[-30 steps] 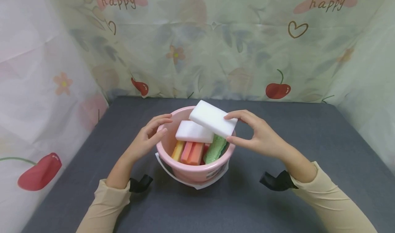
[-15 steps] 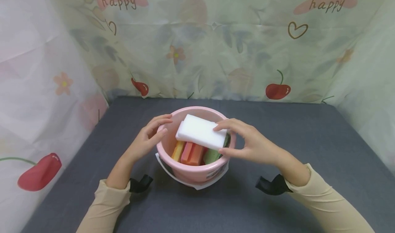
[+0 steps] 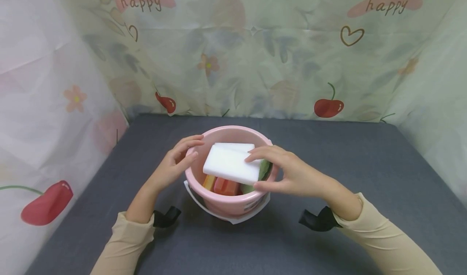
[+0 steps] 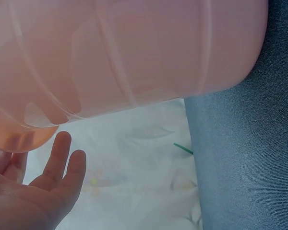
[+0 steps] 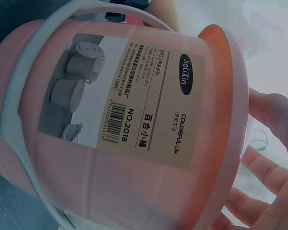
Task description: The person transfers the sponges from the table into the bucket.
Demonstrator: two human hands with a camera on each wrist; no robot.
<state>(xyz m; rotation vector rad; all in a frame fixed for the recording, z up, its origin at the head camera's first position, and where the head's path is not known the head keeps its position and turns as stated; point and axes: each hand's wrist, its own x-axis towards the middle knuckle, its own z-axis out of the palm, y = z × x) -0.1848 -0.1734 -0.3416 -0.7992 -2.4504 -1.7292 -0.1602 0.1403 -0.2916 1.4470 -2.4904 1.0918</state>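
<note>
Holding a white sponge over a full pink bucket

Watching remotely through the head camera, I saw a round pink plastic bucket (image 3: pixel 233 200) standing on a dark grey cloth table (image 3: pixel 365 178), packed with upright sponges in yellow (image 3: pixel 208 182), orange (image 3: pixel 226 186) and green (image 3: pixel 263 170). A second white block (image 3: pixel 233 146) lay on top of them. The right hand (image 3: pixel 288 173) pinched a white rectangular foam sponge (image 3: pixel 230 164) between thumb and forefinger, low over the bucket's mouth, resting on or just above that block; I could not tell which. My worry was that the bucket was already crowded: pressed onto the stack, the sponge could tip and slide off the rim. The left hand (image 3: pixel 171 165) lay against the bucket's left rim, fingers relaxed and lightly bent, gripping nothing I could see.
</note>
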